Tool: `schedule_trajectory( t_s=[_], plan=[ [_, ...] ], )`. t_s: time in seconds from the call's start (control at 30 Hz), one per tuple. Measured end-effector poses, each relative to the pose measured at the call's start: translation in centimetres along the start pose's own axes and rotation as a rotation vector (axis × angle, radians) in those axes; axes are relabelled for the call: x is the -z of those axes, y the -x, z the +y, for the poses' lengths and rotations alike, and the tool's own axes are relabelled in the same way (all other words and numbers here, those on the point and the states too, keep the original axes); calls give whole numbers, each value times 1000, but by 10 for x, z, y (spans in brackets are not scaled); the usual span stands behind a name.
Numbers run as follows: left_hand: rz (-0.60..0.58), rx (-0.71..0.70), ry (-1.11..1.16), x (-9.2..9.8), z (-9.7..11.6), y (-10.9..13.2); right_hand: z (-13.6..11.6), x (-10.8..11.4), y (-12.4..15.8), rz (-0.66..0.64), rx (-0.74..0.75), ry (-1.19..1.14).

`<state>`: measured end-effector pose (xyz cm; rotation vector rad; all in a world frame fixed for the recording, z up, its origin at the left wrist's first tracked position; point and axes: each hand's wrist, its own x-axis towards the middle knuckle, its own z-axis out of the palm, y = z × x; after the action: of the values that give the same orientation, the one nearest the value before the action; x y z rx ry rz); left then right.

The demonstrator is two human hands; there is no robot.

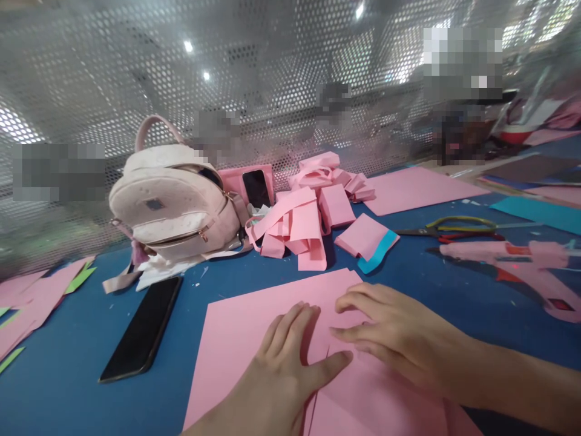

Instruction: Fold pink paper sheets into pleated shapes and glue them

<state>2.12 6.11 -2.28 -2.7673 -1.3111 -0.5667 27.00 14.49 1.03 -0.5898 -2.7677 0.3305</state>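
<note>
Large pink paper (pixel 236 339) lies on the blue table in front of me, with a folded flap or second sheet over its right part. My left hand (pixel 290 357) rests flat on it, fingers stretched forward and thumb spread to the right. Across from that thumb, my right hand (pixel 390 333) touches the paper with its fingers apart and slightly bent. Neither hand grips anything that I can see. Just beyond the paper sits a folded pink paper piece (pixel 363 235) with a blue strip (pixel 379 251) along its edge.
A black phone (pixel 143 327) and a pale backpack (pixel 177 200) are at left. Folded pink paper pieces (pixel 304 218) are heaped at the back. Scissors (pixel 463 227) and a pink glue gun (pixel 512 254) lie at right. A perforated screen (pixel 272 72) stands behind.
</note>
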Motion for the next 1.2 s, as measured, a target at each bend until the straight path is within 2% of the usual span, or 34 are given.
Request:
schedule_trajectory(
  t_s=[0.1,0.17,0.33,0.5,0.6,0.7,0.77,0.83,0.93,1.2],
  plan=[
    [-141,-36,63,8,-4,-1,4,4,14,11,-62,47],
    [-185,-44,93,12,-5,-3,7,5,23,19,-87,67],
    [-197,-69,113,21,0,-7,8,8,34,74,-138,107],
    [-192,-71,108,38,9,-10,-6,16,28,81,-160,178],
    [-194,-93,172,47,15,-14,-17,21,16,48,-188,184],
    [-151,-96,241,51,22,-19,-27,27,2,-32,-252,77],
    [-108,-27,321,49,24,-23,-31,30,-4,-106,-328,-4],
    [-77,110,473,46,23,-27,-34,33,-8,-180,-391,-78],
    [-54,278,629,41,18,-34,-35,36,-11,-232,-403,-151],
    [-123,423,787,34,13,-42,-46,34,-6,-217,-386,-209]
  ],
)
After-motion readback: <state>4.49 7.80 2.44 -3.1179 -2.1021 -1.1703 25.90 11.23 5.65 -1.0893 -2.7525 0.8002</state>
